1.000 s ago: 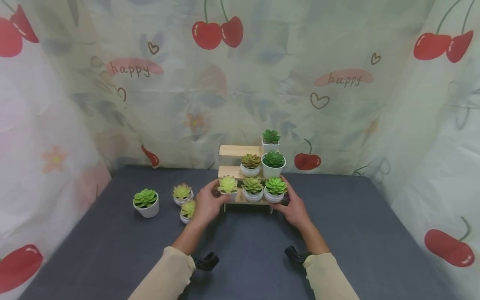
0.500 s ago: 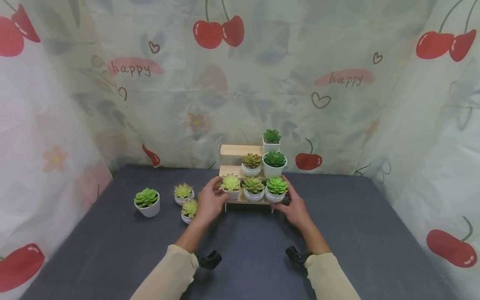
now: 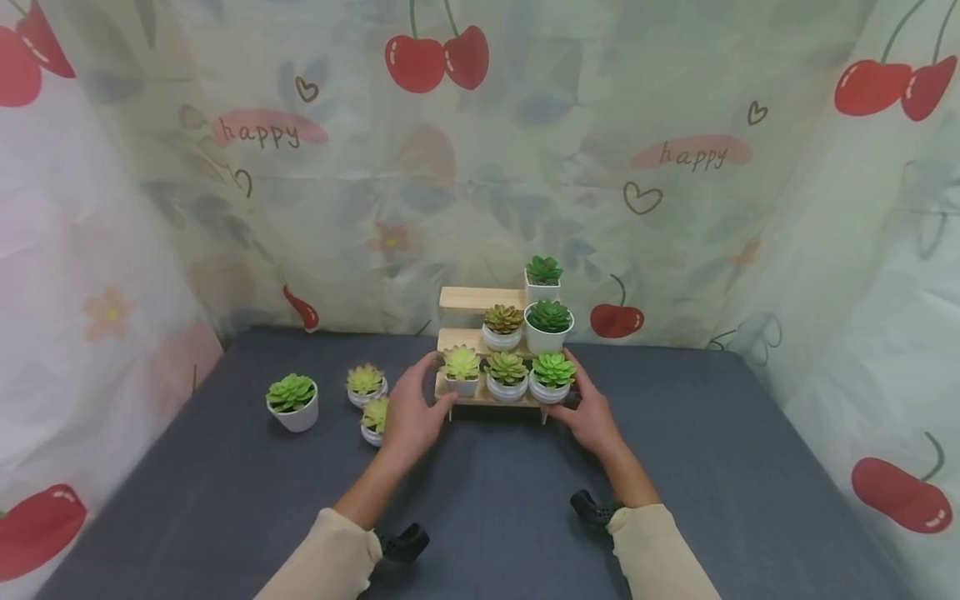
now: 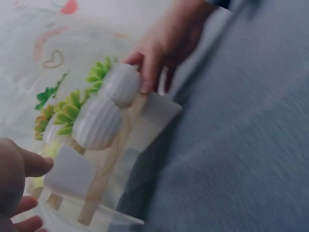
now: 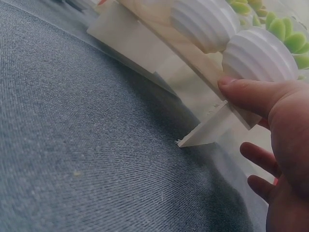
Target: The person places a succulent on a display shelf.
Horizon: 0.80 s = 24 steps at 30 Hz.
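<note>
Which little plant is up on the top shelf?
The dark green plant in the square white pot, at the right end. It's alone there; the other plants sit on lower shelves or the table.

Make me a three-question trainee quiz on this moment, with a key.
1. Count: how many white-potted succulents stand on the three-tier pale wooden stand?
2. Multiple choice: which level of the stand carries three pots? A top; B middle; C bottom.
3. True or false: the left hand is nearer than the right hand to the loose white-potted green succulents on the dark grey cloth-covered table.

Key: 1: six. 2: C. 3: true.
</note>
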Available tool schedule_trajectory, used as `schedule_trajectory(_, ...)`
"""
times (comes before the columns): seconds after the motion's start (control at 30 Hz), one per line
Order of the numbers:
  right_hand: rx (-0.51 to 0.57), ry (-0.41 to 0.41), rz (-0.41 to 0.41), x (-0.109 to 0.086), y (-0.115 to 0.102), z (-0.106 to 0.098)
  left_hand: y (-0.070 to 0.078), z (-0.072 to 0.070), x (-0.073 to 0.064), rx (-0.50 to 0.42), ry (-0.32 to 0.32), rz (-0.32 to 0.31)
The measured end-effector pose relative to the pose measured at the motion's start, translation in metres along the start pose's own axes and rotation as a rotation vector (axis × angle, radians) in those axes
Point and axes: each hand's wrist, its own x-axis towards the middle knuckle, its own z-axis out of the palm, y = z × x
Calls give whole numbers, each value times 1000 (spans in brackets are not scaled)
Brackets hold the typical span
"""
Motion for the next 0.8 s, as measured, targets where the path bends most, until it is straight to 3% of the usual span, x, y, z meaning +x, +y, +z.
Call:
schedule_trajectory(0.13, -1, 3, 1, 0, -1, -1, -5, -4, -7, 138, 77, 147)
schedule_trajectory(0.3, -13, -5, 6, 0, -2, 0, -8, -15, -13, 169, 151, 241)
schedule_trajectory(0.43, -17, -5, 15, 0, 0, 0, -14, -23, -14, 204, 160, 236)
schedule_trajectory(0.8, -24, 2, 3, 0, 1, 1, -32, -37, -24, 302, 139, 122)
